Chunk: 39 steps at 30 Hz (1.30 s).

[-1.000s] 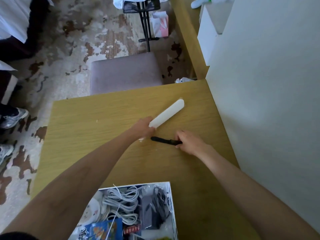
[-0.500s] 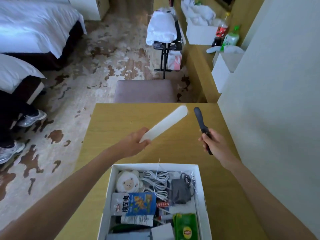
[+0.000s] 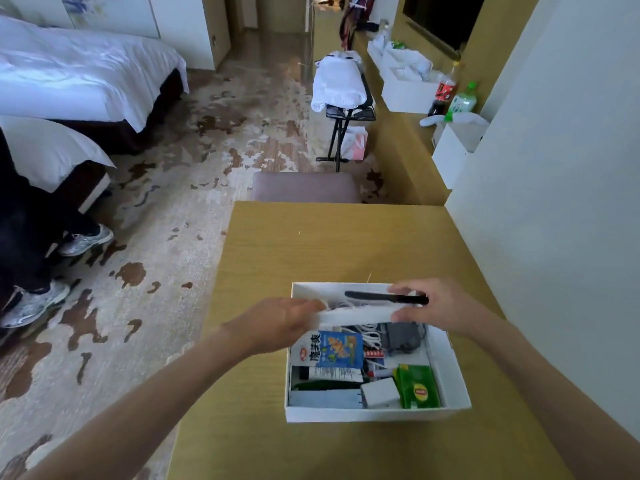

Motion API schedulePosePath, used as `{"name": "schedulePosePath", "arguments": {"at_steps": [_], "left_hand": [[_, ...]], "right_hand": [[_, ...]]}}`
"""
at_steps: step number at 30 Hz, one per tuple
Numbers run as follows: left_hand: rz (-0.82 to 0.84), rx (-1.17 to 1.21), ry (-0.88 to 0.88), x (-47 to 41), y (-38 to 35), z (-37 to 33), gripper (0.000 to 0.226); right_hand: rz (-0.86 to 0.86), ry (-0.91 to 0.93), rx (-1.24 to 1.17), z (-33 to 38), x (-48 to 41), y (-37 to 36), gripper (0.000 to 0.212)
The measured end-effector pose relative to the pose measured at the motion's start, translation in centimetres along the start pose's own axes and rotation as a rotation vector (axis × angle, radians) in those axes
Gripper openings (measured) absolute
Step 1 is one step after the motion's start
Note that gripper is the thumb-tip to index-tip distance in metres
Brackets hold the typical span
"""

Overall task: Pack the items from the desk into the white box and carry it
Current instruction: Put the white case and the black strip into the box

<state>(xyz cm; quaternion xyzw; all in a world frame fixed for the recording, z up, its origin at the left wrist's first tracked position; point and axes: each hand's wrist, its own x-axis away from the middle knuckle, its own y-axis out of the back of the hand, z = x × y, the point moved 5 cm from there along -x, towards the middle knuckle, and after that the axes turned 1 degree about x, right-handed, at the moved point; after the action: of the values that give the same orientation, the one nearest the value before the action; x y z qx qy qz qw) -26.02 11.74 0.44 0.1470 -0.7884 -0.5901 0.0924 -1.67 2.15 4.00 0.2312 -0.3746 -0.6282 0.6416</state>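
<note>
White box: card, open-topped, standing on the bench directly under both sets of fingers. It is already well filled, so I judge it moderately heavy and likely to flex if lifted by one wall. It is best carried with a hand against or under each of two opposite sides.
White bar: long, flat and smooth, apparently stiff plastic and probably light. It lies crosswise over the box's far half, running from the left fingers toward the right thumb.
Left hand: fingers are curled round the bar's left end and clamped on it. An end grip lets a long piece tip, but that matters little with something this light.
Black stick: slim and rigid-looking, just beyond the white bar. It is held level above the box's far wall and pokes out leftward from the right fingers.
Right hand: fingers above and thumb below pinch the stick's right end. Whether the thumb also touches the bar cannot be told.
Below the fingers: white cables and a dark adapter, a soft, uneven bed to lay things on.
Nearer the wrists: a blue packet and a green tea box.
Risk: smooth long pieces may slide or sit proud of the rim, so they should be laid flat along the far wall.
</note>
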Motion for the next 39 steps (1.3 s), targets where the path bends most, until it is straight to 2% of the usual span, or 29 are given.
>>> {"name": "schedulePosePath", "arguments": {"at_steps": [4,7,10,14,19,24,30,34,39], "left_hand": [[0.056,0.024,-0.041,0.8,-1.7,-1.1,0.038],[0.127,0.076,-0.064,0.4,-3.4,-3.1,0.040],[0.178,-0.015,-0.089,-0.2,-5.1,-4.3,0.042],[0.250,-0.237,-0.156,-0.3,-7.0,-4.9,0.035],[0.377,-0.273,-0.121,0.0,-9.0,-4.9,0.036],[0.375,-0.150,-0.098,-1.0,-9.3,-5.9,0.043],[0.356,0.069,-0.037,-2.9,-9.7,-7.8,0.037],[0.427,0.231,0.022,-3.6,-10.3,-8.8,0.041],[0.488,0.288,0.066,-3.8,-10.6,-8.4,0.040]], "right_hand": [[0.113,-0.053,0.110,-2.3,3.2,-2.7,0.009],[0.167,-0.095,0.200,-3.4,5.1,-3.2,0.007],[0.217,-0.151,0.245,-4.2,6.0,-3.9,0.006],[0.208,-0.169,0.281,-4.4,6.5,-5.4,0.022],[0.091,-0.201,0.250,-4.3,7.4,-6.0,0.037],[0.076,-0.225,0.277,-4.7,7.4,-6.2,0.022],[0.030,-0.249,0.298,-5.0,6.9,-5.9,0.029],[-0.002,-0.239,0.272,-5.0,6.2,-5.8,0.033],[0.009,-0.231,0.279,-5.4,5.5,-5.6,0.035]]}}
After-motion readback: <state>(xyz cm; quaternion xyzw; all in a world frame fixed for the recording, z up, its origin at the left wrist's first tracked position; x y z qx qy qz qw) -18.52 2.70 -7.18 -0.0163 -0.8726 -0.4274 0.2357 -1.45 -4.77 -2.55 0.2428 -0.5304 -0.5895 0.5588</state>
